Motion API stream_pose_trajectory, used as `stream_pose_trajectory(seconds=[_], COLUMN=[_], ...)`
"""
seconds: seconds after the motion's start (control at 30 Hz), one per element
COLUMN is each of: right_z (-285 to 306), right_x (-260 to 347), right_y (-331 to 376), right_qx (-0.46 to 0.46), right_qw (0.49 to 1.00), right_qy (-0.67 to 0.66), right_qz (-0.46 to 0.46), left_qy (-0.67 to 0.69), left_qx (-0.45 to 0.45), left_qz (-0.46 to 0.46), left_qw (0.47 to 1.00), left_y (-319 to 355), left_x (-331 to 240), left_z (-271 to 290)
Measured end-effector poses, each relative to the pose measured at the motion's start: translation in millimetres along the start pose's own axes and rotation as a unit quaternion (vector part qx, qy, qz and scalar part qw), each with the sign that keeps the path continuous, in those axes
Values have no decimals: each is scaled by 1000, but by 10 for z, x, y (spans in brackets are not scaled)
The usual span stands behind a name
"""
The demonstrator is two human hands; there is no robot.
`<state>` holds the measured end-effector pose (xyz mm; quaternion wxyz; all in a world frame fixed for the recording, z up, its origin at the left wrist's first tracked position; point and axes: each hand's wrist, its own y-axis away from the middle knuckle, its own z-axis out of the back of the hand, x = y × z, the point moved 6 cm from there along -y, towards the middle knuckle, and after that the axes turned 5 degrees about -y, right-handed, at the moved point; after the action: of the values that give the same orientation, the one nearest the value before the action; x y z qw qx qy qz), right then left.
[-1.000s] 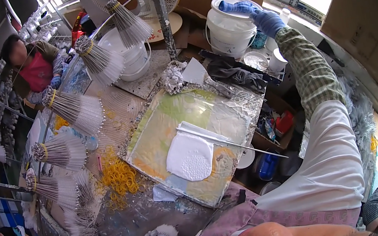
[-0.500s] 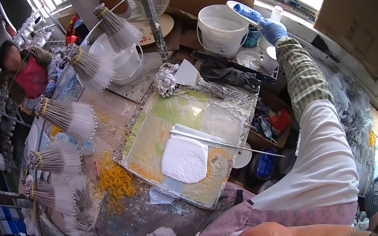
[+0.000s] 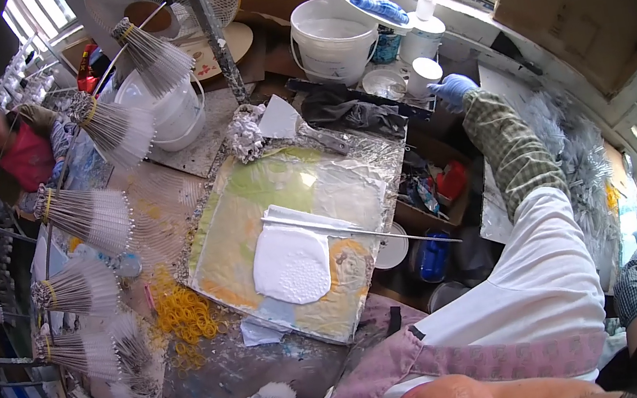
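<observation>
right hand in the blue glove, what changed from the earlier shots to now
The right hand in a blue glove has drawn back from the white plastic bucket near the window toward the small white cups; whether it holds anything cannot be told. The left hand is out of view. The foil-covered board, its white paste patch and the thin stick stayed put.

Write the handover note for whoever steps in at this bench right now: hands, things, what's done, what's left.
Right hand, blue-gloved, reaches out to the small white cups beside the white bucket; whether it grips anything cannot be told.
Left hand: not in view.
Foil-lined tray sits mid-bench, holding a white paste patch and a thin rod lying across it.
Done: white-tipped stick bundles stand fanned along the left; yellow rubber bands lie heaped beside the tray.
Left: nothing shows how many bundles remain.
</observation>
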<state>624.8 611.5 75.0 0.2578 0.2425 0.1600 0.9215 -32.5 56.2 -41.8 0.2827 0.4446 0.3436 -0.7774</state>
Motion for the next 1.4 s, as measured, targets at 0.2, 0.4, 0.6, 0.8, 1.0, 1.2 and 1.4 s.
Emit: stream_pose_trajectory(seconds=[0.2,0.4,0.6,0.8,1.0,1.2,1.4], right_z=[-681,-809,-654,-635,-541,-352,-489], right_x=[-357,-236,72,531,564,467,567], right_y=[-570,-734,-285,363,554,414,415], right_qx=[-27,-156,-331,-376,-436,-400,-359], right_qw=[894,840,915,865,799,761,851], right_qy=[-448,-508,-212,-97,-158,-356,-104], right_qz=[-23,112,92,318,382,367,368], left_qy=[-77,-147,-156,-199,-152,-90,-141], left_qx=[-4,-13,43,57,26,-10,-32], left_qz=[27,15,-68,-88,-47,5,-22], left_qw=[997,989,984,974,987,996,989], left_y=[-68,-116,-74,-119,-95,-85,-83], left_x=[-459,-661,-21,-74,-207,-470,-508], left_z=[-31,-51,76,68,50,-15,4])
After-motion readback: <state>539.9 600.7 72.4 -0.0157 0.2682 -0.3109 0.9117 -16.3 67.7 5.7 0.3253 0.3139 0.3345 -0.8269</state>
